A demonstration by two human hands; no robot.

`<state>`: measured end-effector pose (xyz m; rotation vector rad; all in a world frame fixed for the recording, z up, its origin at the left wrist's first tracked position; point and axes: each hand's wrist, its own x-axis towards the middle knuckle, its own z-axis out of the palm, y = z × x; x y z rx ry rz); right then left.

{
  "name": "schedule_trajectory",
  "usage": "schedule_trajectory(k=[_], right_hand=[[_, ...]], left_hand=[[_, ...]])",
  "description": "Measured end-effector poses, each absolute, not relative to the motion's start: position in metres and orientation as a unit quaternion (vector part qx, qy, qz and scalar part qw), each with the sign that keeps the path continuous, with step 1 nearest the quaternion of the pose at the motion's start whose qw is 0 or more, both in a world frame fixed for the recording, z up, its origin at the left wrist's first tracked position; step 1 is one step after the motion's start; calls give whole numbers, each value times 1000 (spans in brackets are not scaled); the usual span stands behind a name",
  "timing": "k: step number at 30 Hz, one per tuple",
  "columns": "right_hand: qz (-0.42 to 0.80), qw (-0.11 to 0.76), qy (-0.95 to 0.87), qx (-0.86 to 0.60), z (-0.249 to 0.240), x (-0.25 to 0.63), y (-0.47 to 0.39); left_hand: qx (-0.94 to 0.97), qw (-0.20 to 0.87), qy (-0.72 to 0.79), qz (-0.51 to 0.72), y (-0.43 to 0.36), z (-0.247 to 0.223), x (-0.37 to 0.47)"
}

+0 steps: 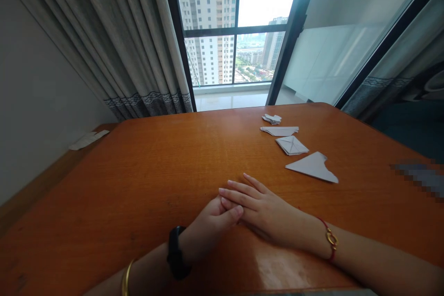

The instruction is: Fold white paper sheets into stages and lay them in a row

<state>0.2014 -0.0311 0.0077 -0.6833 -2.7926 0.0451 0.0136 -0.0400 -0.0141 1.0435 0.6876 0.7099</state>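
My left hand (217, 219) and my right hand (267, 210) rest together on the brown wooden table (138, 185). The right one is open, palm down, its fingers stretched out to the left over the fingers of the left. My left thumb lies on top against the right hand, while the other left fingers are mostly hidden beneath it. I see no object in either hand. Nearest to the right hand, just beyond it, lies a white paper folded to a pointed triangle (314, 167).
Behind the triangle lie a square folded paper (292, 145), a long flat folded paper (280, 131) and a small thick folded paper (272, 119). White paper strips (89, 139) lie by the left wall. A grey curtain (138, 55) and a window stand past the far edge.
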Motion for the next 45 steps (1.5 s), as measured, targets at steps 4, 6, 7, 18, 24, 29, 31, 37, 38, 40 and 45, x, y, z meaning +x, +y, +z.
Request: schedule_trajectory(k=[4,6,7,18,24,29,31,37,38,40,45], right_hand=[[23,140,-960,-240,9,201,-31],[24,144,-960,-240,9,200,-32],[24,146,-959,-240,9,200,-32],[11,144,-962,-232,8,201,-30],[-9,200,-952,-231,9,206,-27],[-17,255,-939,-228,11,208,-28],[-17,230,-946,-229,12,207,-29],[-9,204,-955,-215,11,203,-33],[-7,205,-955,-214,12,203,-33],[-5,214,-954,-211,12,203,-33],[-4,238,-949,-204,14,203,-33]], left_hand=[[474,757,308,327,-39,-14,16],[472,757,311,330,-39,-14,17],[471,755,316,329,-38,-15,16],[478,739,348,323,-39,-14,13],[416,753,363,358,-32,1,7],[427,729,414,338,-33,10,2],[428,739,415,314,-34,10,2],[440,763,384,277,-35,3,5],[442,765,380,276,-35,2,5],[444,767,374,274,-35,1,5],[450,764,373,273,-35,2,5]])
